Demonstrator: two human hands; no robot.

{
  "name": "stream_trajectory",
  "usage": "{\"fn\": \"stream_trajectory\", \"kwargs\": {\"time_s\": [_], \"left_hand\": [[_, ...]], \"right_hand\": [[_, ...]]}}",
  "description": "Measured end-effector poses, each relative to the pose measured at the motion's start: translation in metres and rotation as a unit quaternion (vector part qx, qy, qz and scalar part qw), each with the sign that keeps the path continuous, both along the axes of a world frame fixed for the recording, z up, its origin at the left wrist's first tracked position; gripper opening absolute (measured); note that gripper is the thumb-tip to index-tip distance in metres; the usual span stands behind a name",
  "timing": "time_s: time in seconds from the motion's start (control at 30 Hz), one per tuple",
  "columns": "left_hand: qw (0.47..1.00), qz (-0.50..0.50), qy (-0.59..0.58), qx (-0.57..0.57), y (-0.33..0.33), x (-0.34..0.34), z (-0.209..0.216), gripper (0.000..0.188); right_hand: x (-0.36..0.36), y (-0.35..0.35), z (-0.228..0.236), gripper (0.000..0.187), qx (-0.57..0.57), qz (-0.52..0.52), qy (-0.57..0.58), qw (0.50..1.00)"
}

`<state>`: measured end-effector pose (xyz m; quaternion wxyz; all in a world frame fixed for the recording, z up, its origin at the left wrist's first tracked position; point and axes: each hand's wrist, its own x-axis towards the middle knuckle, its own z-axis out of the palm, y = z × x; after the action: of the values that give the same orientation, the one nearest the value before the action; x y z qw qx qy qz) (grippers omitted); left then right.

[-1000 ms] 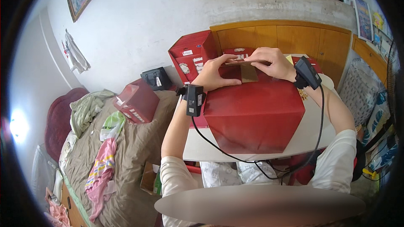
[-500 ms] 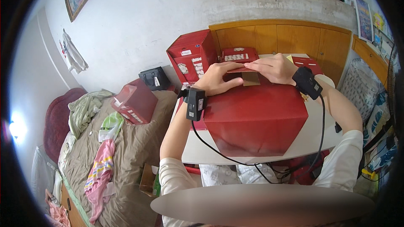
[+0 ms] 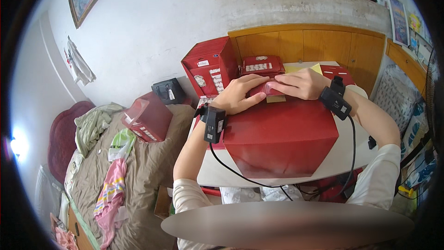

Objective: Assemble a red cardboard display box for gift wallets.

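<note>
A large red cardboard box (image 3: 282,132) lies in front of me on a white table (image 3: 212,166). Both hands are at its far end, on a red flap (image 3: 262,89). A small piece of bare brown cardboard (image 3: 276,98) shows below the flap. My left hand (image 3: 240,93) lies over the flap's left side, fingers stretched out and thumb apart. From the right, my right hand (image 3: 300,83) rests on it with slightly bent fingers. The far edge beneath the fingertips is partly hidden. Each wrist carries a black strapped device with a cable.
Behind the box stand a tall red box (image 3: 210,67) and a flatter red carton (image 3: 262,65), near yellow paper (image 3: 292,68). On the bed (image 3: 143,171) at left are another red box (image 3: 147,118), a black bag (image 3: 169,91) and clothes. Cables hang across the box's near side.
The flap, raised between my hands before, now lies lower. Both hands have come down onto it, and less brown cardboard shows. The view has shifted slightly.
</note>
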<state>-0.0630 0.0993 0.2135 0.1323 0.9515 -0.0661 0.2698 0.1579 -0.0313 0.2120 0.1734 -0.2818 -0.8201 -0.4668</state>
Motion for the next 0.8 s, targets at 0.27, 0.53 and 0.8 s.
{"fn": "stream_trajectory", "kwargs": {"time_s": [0.27, 0.53, 0.8], "left_hand": [[0.999, 0.015, 0.033, -0.015, 0.001, -0.002, 0.000, 0.055], [0.999, 0.037, 0.008, -0.038, 0.003, 0.001, -0.004, 0.065], [0.992, 0.113, 0.043, -0.024, -0.001, 0.001, -0.003, 0.071]], "right_hand": [[0.002, -0.010, 0.013, 0.045, -0.166, -0.053, 0.012, 0.985], [-0.001, -0.014, 0.007, 0.067, -0.404, -0.133, 0.289, 0.858], [-0.004, -0.014, -0.001, 0.078, -0.366, -0.144, 0.321, 0.861]]}}
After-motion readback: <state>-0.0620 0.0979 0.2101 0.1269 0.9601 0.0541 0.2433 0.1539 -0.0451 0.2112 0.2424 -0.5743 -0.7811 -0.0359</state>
